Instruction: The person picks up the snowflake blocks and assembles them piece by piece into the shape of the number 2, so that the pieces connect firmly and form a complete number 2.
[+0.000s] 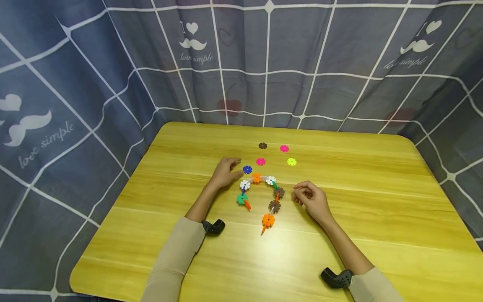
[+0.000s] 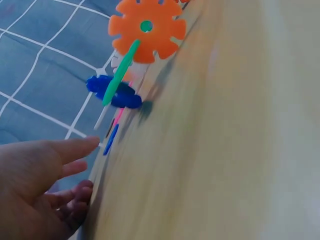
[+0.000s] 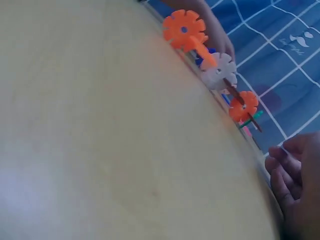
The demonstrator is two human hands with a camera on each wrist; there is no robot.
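A curved chain of interlocking notched plastic discs lies on the table, with an orange disc (image 1: 268, 219) at its near right end and a green disc (image 1: 242, 199) near its left end. My left hand (image 1: 225, 173) is beside the chain's upper left, thumb and fingers apart with nothing between them. Its thumb tip is close to a loose blue disc (image 1: 247, 169). To the right of the chain, my right hand (image 1: 311, 199) hovers with loosely curled fingers and holds nothing. The right wrist view shows its fingers (image 3: 286, 170) apart from the chain's orange and white discs.
Beyond the chain lie more loose discs: two pink ones (image 1: 260, 161), a brown one (image 1: 262, 146) and a yellow-green one (image 1: 292, 162). The wooden table (image 1: 377, 201) meets a grey-blue curtain (image 1: 241, 54) at its back and sides. A black wrist device (image 1: 214, 227) sits on each arm.
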